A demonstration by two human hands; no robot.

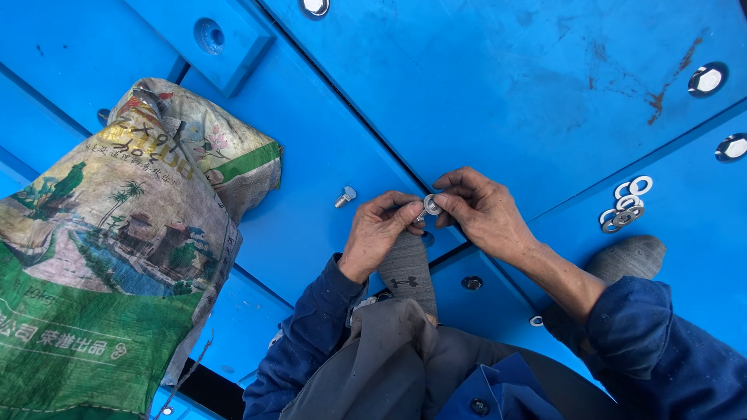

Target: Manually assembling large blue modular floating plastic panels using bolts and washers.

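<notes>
My left hand (379,230) pinches a small silver bolt (421,214) between thumb and fingers. My right hand (481,208) holds a round silver washer (432,204) at the bolt's tip. Both hands meet above my grey-socked foot (407,268), over a blue metal panel (482,101). A loose silver bolt (345,195) lies on the panel just left of my left hand. Several washers (625,206) lie in a small pile to the right of my right hand.
A large printed woven sack (117,241) stands at the left. Hex bolt heads (707,79) sit in recessed holes at the right and top; an unfilled hole (208,35) shows at upper left. My other grey-socked foot (632,257) rests at the right.
</notes>
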